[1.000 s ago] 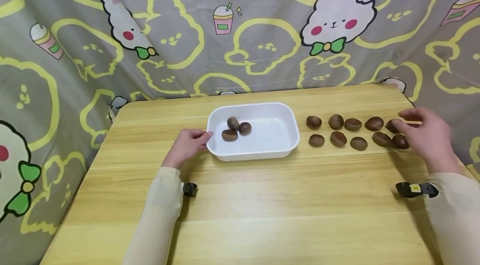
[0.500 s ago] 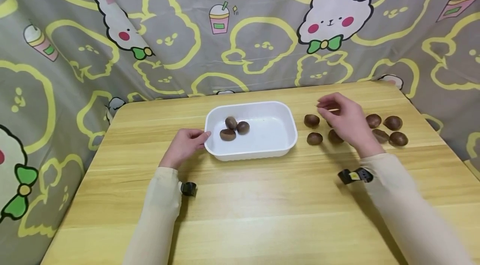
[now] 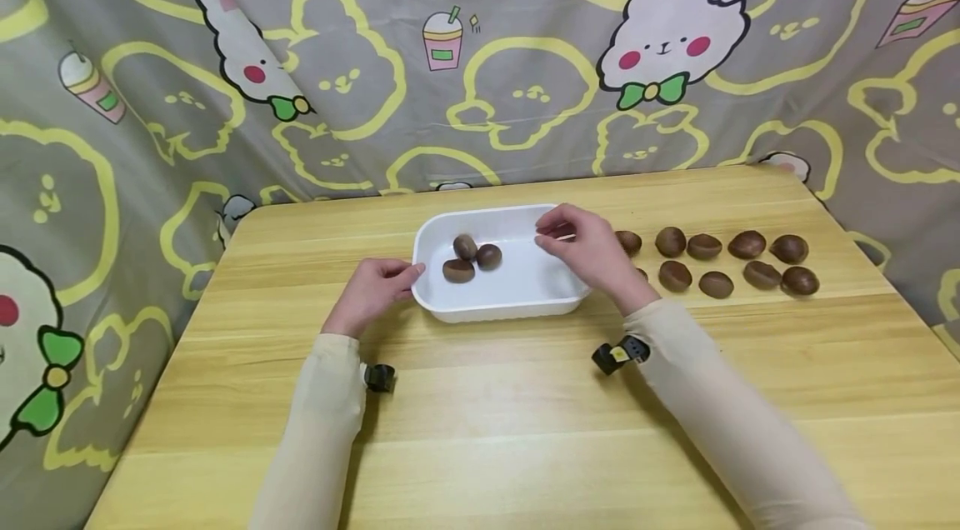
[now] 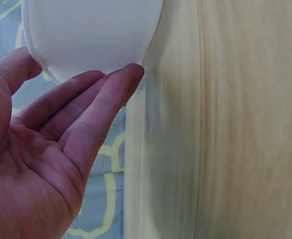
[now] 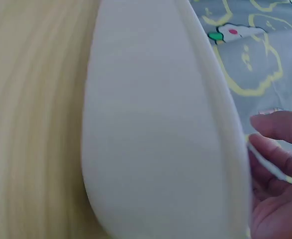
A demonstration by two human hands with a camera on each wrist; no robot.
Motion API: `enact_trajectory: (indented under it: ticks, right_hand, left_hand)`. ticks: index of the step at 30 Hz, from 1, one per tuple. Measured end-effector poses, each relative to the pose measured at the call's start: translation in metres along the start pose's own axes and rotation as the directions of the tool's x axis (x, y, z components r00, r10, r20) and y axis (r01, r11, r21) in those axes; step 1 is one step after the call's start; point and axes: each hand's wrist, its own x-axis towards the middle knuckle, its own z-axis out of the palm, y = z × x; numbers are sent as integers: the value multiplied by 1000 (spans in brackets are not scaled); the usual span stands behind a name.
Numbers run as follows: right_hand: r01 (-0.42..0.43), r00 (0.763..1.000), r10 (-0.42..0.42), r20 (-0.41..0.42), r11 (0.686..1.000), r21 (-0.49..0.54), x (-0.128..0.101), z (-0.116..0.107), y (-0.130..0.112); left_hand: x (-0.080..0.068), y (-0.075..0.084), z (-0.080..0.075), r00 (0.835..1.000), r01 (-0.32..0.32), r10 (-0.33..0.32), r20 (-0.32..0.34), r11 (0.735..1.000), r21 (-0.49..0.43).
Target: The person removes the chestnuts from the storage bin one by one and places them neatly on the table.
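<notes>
White plastic, a shallow tray (image 3: 573,263) sits near the middle of the wooden desk (image 3: 525,430), a little toward its far edge. Three brown chestnuts (image 3: 471,257) lie together in the tray's left half, touching or nearly touching one another.

The left hand (image 3: 372,290) rests on the desk against the tray's left end; in the left wrist view its straight, relaxed fingers (image 4: 103,99) touch the tray's outer wall (image 4: 91,35), the thumb lying beside the rim. Its grip has hold of nothing, only contact.

The right hand (image 3: 590,251) hovers over the right half of the tray, above the rim, with its fingers curled and the thumb and forefinger tips drawn together as if pinching something. Whether a chestnut is in that grip cannot be told: the head view hides the fingertips' underside, and the right wrist view shows only curled fingers (image 5: 277,144) past the tray's side.

Between the tray and the right edge of the desk, more chestnuts (image 3: 720,259) lie in two rows parallel to the far edge. The ones nearest the tray are partly hidden behind the right hand.

A patterned grey and yellow cloth (image 3: 480,55) with rabbits hangs behind the desk's far edge.
</notes>
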Motion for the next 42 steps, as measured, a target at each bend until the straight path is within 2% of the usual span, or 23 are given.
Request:
enact_trajectory:
  ticks: [5, 9, 17, 22, 27, 30, 36, 42]
  right_hand:
    - [-22, 996, 19, 83, 999, 45, 8, 25, -4]
    - [-50, 995, 48, 86, 998, 26, 16, 37, -5]
    - [-90, 990, 93, 108, 995, -31, 31, 56, -4]
    - [-78, 987, 92, 132, 991, -107, 35, 62, -5]
    - [-72, 977, 113, 180, 972, -222, 40, 63, -8]
    - [-58, 970, 115, 213, 965, -255, 44, 65, -10]
    - [-58, 966, 121, 228, 963, -264, 50, 70, -8]
    - [-22, 974, 82, 211, 962, -273, 51, 74, -1]
  left_hand:
    - [0, -3, -3, 1000, -2, 2, 8, 999, -48]
    - [2, -3, -2, 1000, -3, 5, 29, 998, -68]
    - [3, -2, -3, 1000, 11, -10, 24, 999, -52]
    - [3, -2, -3, 1000, 11, -10, 29, 999, -51]
    - [3, -1, -3, 1000, 24, -23, 20, 999, -43]
    - [3, -2, -3, 999, 32, -31, 18, 998, -60]
    - [3, -3, -2, 999, 49, -47, 17, 995, -92]
    - [4, -3, -3, 999, 41, -40, 22, 997, -66]
